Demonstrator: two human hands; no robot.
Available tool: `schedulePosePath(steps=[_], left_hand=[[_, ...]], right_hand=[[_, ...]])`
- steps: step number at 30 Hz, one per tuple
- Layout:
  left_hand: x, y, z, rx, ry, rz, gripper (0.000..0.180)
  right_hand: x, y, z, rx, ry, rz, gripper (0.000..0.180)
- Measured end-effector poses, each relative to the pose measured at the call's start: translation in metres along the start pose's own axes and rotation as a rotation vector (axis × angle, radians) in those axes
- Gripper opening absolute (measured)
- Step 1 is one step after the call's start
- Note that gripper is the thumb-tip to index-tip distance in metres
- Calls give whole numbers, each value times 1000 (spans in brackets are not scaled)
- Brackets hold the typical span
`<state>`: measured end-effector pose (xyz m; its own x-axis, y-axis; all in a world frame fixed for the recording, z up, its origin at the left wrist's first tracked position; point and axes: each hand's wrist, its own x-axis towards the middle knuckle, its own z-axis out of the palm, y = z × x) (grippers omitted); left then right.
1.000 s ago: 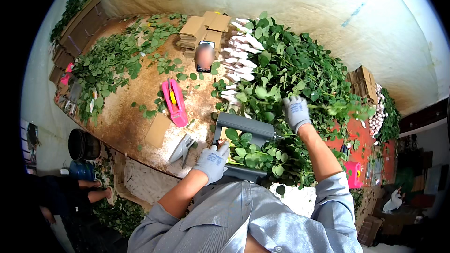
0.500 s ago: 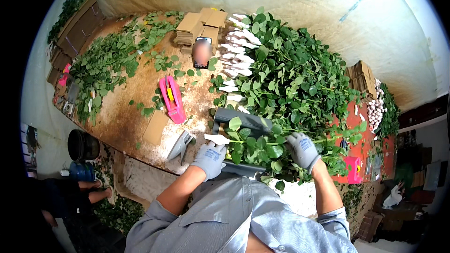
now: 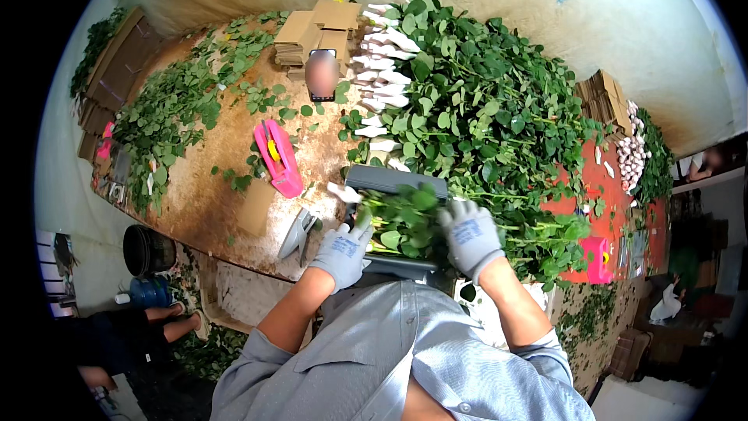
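Note:
Both my hands wear grey gloves. My left hand point(image 3: 344, 250) and my right hand point(image 3: 470, 236) close around a bunch of leafy green stems point(image 3: 403, 221) from either side. The bunch lies in a dark grey trough-shaped holder point(image 3: 389, 179) at the near edge of the table. A white wrapped bud tip point(image 3: 344, 192) sticks out just left of the holder. Behind it rises a big heap of leafy stems point(image 3: 483, 109).
A pink tool point(image 3: 278, 157) and a grey metal tool point(image 3: 298, 232) lie on the brown table point(image 3: 226, 148) to the left. Cardboard pieces point(image 3: 312, 31) and white wrapped buds point(image 3: 382, 70) sit at the back. A black bucket point(image 3: 146, 249) stands on the floor at the left.
My right hand came back from the leaf heap to the holder, bringing stems, and now presses on the bunch. My left hand stayed at the holder's left end.

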<state>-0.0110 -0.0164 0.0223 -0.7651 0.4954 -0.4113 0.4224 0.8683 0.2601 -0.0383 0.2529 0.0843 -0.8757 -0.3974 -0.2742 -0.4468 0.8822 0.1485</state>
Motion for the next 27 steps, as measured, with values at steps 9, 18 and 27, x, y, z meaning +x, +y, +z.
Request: schedulePosePath(steps=[9,18,27], left_hand=[[2,3,-7,-17,-4,9,81],[0,4,-10,-41,-9,9,77],[-2,-2,-4,-42,44,30,75]], right_hand=[[45,-6,53,55,-18,-106,22],[-12,46,45,117,-18,80,28],[-28,15,-11,-62,-38,2,27]])
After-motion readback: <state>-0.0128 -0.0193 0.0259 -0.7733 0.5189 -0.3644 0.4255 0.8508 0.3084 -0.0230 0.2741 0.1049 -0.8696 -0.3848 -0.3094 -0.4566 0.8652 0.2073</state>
